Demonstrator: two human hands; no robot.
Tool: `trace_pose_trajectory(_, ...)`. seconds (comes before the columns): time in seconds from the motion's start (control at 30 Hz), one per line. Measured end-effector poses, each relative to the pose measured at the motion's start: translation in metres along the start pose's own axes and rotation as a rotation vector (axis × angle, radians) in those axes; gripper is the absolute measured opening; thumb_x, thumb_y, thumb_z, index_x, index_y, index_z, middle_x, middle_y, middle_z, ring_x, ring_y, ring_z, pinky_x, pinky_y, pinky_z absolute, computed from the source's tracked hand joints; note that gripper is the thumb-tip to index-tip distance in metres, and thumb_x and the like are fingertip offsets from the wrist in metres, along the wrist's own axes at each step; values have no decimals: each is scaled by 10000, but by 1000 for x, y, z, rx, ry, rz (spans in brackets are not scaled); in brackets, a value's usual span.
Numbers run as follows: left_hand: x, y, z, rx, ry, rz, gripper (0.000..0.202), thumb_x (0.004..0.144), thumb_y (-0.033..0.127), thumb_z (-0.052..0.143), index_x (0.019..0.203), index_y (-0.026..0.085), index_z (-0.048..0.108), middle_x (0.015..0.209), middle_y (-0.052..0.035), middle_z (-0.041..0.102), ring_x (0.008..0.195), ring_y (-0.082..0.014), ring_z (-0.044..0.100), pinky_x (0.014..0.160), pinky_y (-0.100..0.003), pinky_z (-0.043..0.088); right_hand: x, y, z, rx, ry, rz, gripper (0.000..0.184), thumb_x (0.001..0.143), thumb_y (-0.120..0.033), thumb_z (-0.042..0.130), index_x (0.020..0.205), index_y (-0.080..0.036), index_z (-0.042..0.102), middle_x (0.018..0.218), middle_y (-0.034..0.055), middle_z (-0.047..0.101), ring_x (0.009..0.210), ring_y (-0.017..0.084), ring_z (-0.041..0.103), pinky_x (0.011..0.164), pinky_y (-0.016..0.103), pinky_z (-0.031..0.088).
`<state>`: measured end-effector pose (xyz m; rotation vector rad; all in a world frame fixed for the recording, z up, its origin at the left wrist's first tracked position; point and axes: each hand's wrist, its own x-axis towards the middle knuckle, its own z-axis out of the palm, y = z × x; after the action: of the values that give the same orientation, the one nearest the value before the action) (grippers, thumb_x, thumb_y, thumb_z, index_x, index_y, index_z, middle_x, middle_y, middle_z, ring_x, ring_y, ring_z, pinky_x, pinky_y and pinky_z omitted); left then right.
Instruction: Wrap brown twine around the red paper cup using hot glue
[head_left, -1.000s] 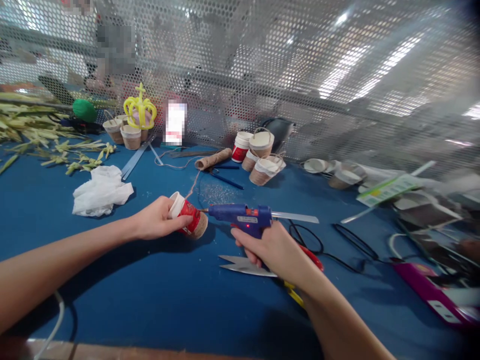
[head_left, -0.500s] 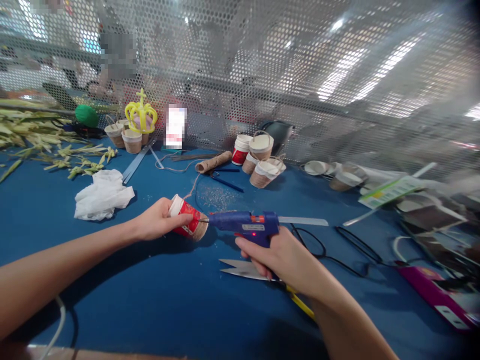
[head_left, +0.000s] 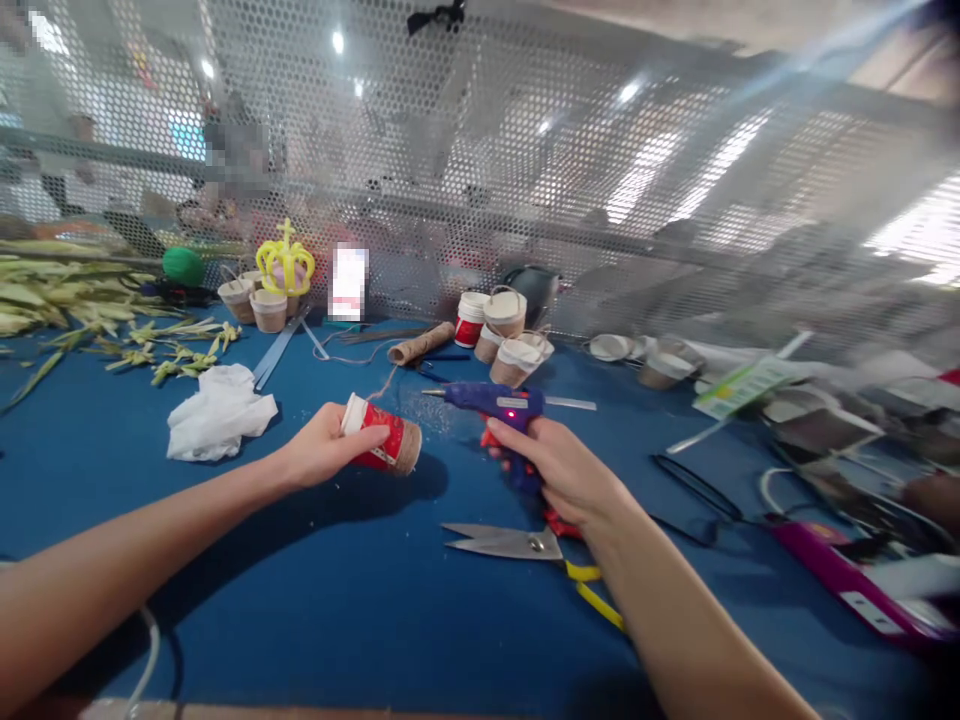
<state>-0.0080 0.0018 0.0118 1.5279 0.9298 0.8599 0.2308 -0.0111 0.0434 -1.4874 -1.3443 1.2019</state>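
My left hand (head_left: 327,443) grips a red and white paper cup (head_left: 381,432), tilted with its base toward the right. Brown twine is wound around the cup's base end, and a strand (head_left: 384,384) runs back toward a twine roll (head_left: 421,344). In my right hand (head_left: 564,465) is a blue glue gun (head_left: 498,400) with a lit red light and a clear glue stick (head_left: 571,404) out of its rear. Its nozzle points left, above and apart from the cup. Yellow-handled scissors (head_left: 511,542) lie open on the blue table below the gun.
Crumpled white tissue (head_left: 219,412) lies left of the cup. Twine-wrapped cups (head_left: 517,358) stand at the back, near a yellow crown (head_left: 285,262) and a lit phone (head_left: 349,283). Dried husks (head_left: 60,290) cover the far left. A purple power strip (head_left: 847,580) and black cord (head_left: 697,490) are at right.
The glue gun has moved up and away from the cup, which its nozzle was touching or close to. My left hand still holds the cup, turned slightly. The whole view has shifted a little.
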Motion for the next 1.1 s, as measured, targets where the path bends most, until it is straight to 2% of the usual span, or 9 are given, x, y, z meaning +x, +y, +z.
trace_pose_trajectory(0.23,-4,7,2,153,-56,81,301,724,386,492,587,118,496,519,38,412,482,-59,315,447,-191,253,25,8,1,-146,20,42,189,626,-284,658,594,-125,561,576,29,573,492,82,498,463,199,404)
trace_pose_trajectory(0.53,0,11,4,313,-128,123,295,746,375,464,575,136,456,511,50,347,474,-61,272,430,-197,212,50,29,7,-424,202,38,292,743,-368,529,543,-164,470,376,-28,455,335,89,449,370,206,353)
trace_pose_trajectory(0.63,0,12,5,346,-149,116,302,744,371,461,553,138,439,507,48,336,475,-63,260,426,-203,203,50,27,8,-519,256,9,241,710,-308,578,538,-167,484,451,31,524,505,169,565,486,265,414)
trace_pose_trajectory(0.73,-1,15,7,352,-160,95,296,734,366,467,546,140,440,500,48,342,467,-63,267,418,-201,205,40,14,14,-580,292,-88,160,699,-247,596,581,-158,533,721,126,623,870,257,565,696,326,412)
trace_pose_trajectory(0.8,-1,17,9,361,-165,96,288,727,353,474,533,145,427,495,51,344,465,-63,279,413,-193,210,29,2,23,-579,234,-161,197,733,-294,565,588,-161,569,854,131,632,984,258,515,778,324,384)
trace_pose_trajectory(0.87,-1,17,11,382,-163,112,277,723,344,479,534,150,420,496,52,355,468,-65,297,413,-186,225,19,-8,37,-546,99,-211,289,751,-396,533,588,-169,608,826,86,652,914,215,553,775,287,393)
trace_pose_trajectory(0.97,0,14,13,431,-181,143,262,723,344,475,551,150,436,501,51,374,473,-70,319,425,-183,254,10,-15,59,-344,-227,-233,448,819,-491,363,698,-171,652,761,34,660,772,148,586,700,249,428)
trace_pose_trajectory(1.0,0,13,13,455,-194,152,260,726,343,470,554,149,446,498,50,376,472,-72,324,429,-185,260,9,-16,66,-247,-290,-242,412,805,-481,398,734,-163,651,754,29,656,742,141,583,678,248,431)
trace_pose_trajectory(1.1,0,11,12,511,-212,172,257,729,336,463,557,145,467,490,48,381,471,-77,333,440,-192,268,8,-16,77,-1,-247,-269,221,709,-353,581,765,-144,626,753,17,636,713,122,560,680,245,419)
